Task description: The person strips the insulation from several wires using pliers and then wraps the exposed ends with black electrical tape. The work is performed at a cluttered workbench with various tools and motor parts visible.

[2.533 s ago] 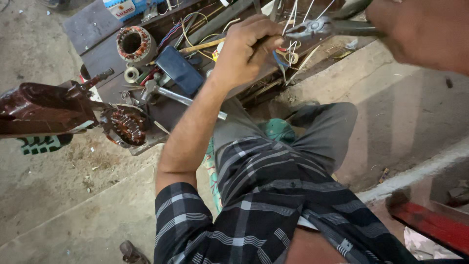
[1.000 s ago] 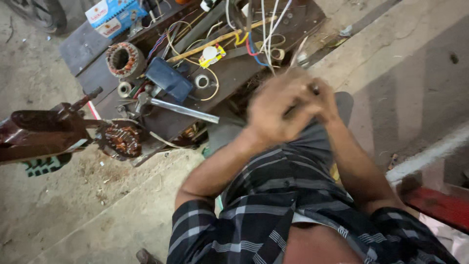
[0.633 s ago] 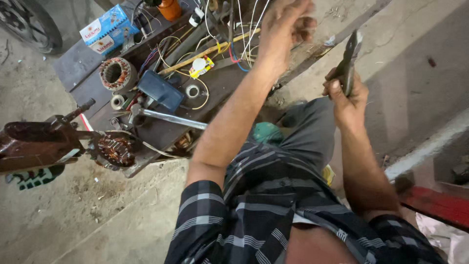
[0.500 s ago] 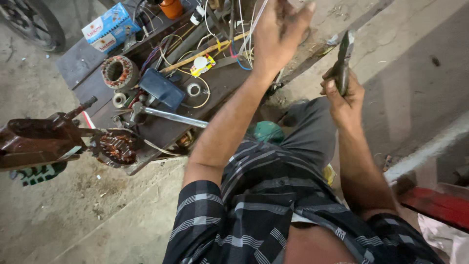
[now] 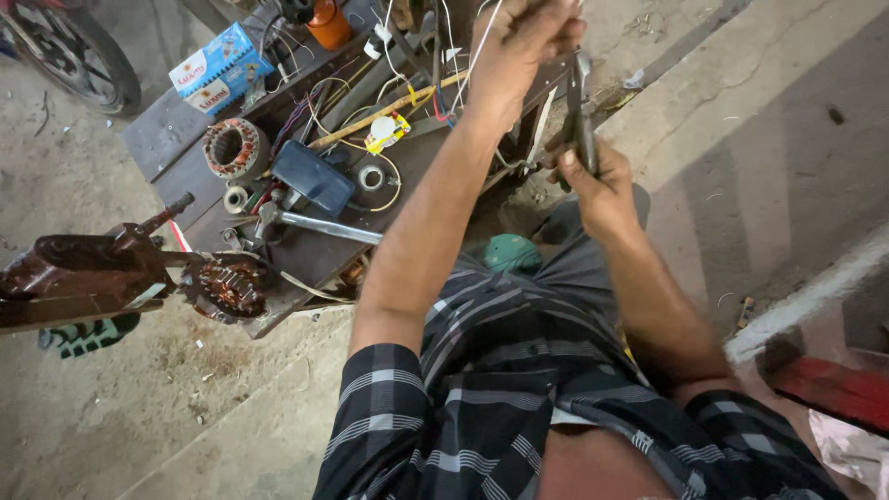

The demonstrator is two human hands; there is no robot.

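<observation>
My left hand [image 5: 523, 42] is raised at the top of the view, its fingers pinched on thin white wires [image 5: 477, 56] that hang down over the dark work board [image 5: 185, 148]. My right hand [image 5: 593, 181] is lower and to the right, closed around the handles of dark pliers [image 5: 578, 106], whose jaws point up toward the left hand. Whether the jaws touch the wires I cannot tell.
On the board lie a copper-wound stator [image 5: 234, 148], a dark blue case [image 5: 312, 176], a metal hammer [image 5: 315, 222], a small blue box [image 5: 215, 67], an orange can [image 5: 330, 23] and loose wires. A brown fan motor [image 5: 139, 273] rests at left; a wheel [image 5: 79, 51] stands top left.
Both hands were together near my chest a second ago. The left hand has since risen up to the wires, and the right hand has lifted the pliers toward it.
</observation>
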